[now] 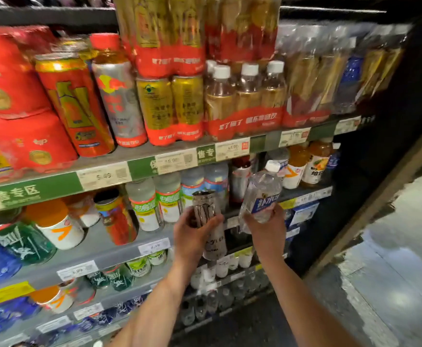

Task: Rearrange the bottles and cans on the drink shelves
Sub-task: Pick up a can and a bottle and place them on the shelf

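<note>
hands both busy | your left hand [192,234] is wrapping its fingers round a tall silver can [208,221], upright, off the shelf | your right hand [265,227] is gripping a clear bottle [261,194] by its base, tilted toward the middle shelf [99,244], probably to slot it in

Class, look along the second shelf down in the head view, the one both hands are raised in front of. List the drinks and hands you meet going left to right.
Orange-capped bottle → red can → green-labelled bottles → left hand gripping silver can → right hand gripping clear bottle → orange juice bottles.
</note>
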The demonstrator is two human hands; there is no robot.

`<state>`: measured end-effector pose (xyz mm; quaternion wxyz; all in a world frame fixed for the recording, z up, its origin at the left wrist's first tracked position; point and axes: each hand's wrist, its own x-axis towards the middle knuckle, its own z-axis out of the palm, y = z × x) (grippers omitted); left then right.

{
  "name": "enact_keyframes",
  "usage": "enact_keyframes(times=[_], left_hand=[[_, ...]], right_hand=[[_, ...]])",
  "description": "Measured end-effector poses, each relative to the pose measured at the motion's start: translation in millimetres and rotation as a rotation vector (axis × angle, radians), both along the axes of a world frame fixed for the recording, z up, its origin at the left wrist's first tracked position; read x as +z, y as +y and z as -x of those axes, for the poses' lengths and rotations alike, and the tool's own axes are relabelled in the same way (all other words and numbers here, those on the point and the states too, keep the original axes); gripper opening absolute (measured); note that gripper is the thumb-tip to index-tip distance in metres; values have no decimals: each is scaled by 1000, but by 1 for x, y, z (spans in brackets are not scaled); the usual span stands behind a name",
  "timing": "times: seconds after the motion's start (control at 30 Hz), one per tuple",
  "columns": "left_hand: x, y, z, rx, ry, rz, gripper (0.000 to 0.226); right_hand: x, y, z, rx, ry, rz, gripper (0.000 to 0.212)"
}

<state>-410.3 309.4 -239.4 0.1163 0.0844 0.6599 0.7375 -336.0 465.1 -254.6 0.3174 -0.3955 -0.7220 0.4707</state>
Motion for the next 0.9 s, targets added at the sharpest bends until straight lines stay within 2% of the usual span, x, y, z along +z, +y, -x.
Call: enact_keyframes(times=[0.03,0.07,0.1,0.17,0.33,0.43,0.5,0.57,0.77,0.9], left_hand=[[0,15,-2,-5,2,-25,72],[1,30,-3,-5,0,-29,76],[0,47,-3,1,-14,-18,67],[2,74,-3,69,-16,8,34],[5,120,-8,163,38,52,27],[2,130,-6,213,22,48,22],[1,130,-6,246,14,37,22],[2,129,-6,276,22,29,26],[5,128,-10,280,59,59,28],[8,126,-12,287,67,106,38]], right_hand=[[0,16,1,12,2,-2,70],[-2,32,1,24,3,-5,65],[-3,48,2,38,4,-3,59],[-4,73,6,79,4,24,51],[-7,116,19,168,-19,0,41],[-4,128,29,255,-25,-67,49],[-7,132,38,236,-17,-130,56],[-9,134,48,213,-24,-84,65],[-32,140,64,244,-13,-87,69],[-40,137,62,284,5,-76,69]])
